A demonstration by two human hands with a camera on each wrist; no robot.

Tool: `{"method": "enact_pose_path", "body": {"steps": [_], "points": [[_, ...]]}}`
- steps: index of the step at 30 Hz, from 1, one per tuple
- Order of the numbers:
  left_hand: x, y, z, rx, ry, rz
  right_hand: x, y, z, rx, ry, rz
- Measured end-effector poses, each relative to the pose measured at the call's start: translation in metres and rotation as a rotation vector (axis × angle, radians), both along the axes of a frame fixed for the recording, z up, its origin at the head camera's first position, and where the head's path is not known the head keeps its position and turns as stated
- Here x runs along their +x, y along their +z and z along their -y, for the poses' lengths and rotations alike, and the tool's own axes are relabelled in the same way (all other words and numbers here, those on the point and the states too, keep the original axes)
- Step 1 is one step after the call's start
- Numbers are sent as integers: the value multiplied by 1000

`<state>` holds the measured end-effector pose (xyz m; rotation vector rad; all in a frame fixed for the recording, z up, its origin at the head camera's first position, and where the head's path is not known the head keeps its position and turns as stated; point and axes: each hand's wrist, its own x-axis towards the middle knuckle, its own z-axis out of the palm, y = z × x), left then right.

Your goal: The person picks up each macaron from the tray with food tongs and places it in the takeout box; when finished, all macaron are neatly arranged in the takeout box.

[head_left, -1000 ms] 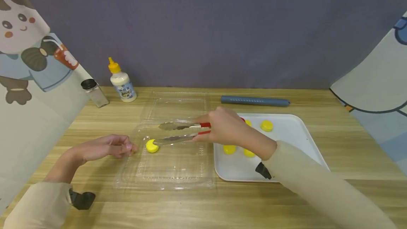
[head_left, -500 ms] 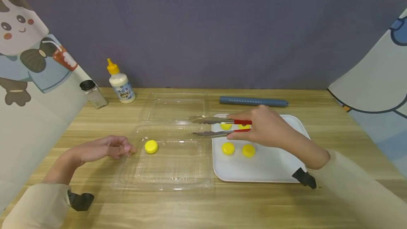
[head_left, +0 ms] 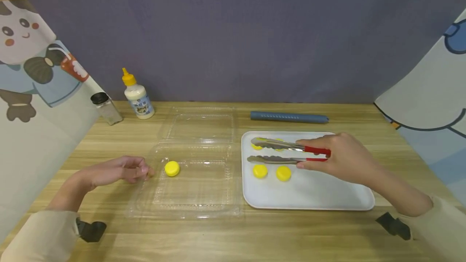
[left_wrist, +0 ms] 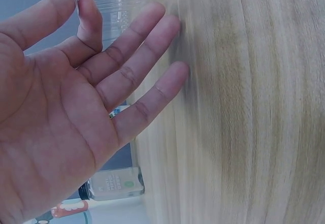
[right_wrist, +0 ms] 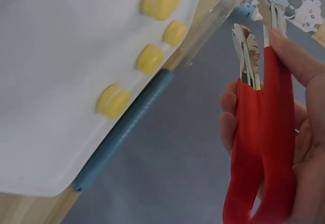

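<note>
My right hand (head_left: 347, 159) grips red-handled metal tongs (right_wrist: 264, 127). The tongs' tips are apart over the white tray (head_left: 320, 197), with nothing held between them. Several yellow macarons (right_wrist: 161, 1) rest on that tray; in the head view the tongs partly cover the back ones. A single yellow macaron (head_left: 172, 168) sits near the left side of an opened clear plastic container (head_left: 196, 213). At this container's left rim is my left hand (head_left: 120, 171), thumb and forefinger pinching the thin edge while the other fingers (left_wrist: 137, 76) stretch out loosely.
Behind the tray lies a blue-grey stick-shaped object (head_left: 289, 117). A white squeeze bottle (head_left: 139, 99) with a yellow nozzle and a black-capped jar (head_left: 107, 110) stand at the back left. The container's lid (head_left: 202, 126) lies folded back toward the dark curtain (head_left: 233, 35).
My right hand has moved right with the tongs, from above the clear container to above the white tray. The macaron in the container is now uncovered. My left hand stays put.
</note>
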<state>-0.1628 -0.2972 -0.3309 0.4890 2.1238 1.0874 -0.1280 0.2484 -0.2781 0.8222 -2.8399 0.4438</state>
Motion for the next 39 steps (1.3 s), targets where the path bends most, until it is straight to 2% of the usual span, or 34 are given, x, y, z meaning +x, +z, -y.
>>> {"method": "enact_pose_path", "body": {"steps": [9,16,19,26,39], "points": [[1,-1,1,4,-11,-17,17,-15,-34,-25,-45,-70],[0,-1,1,-5,3,-17,27,-25,-49,27,-127,-24],[0,-1,1,-5,4,-17,29,-31,-52,41,-142,-12],[0,-1,1,-7,3,-17,31,-43,-57,29,-124,-55],[-1,0,1,-8,-7,-9,32,-50,-54,42,-153,-24]]}}
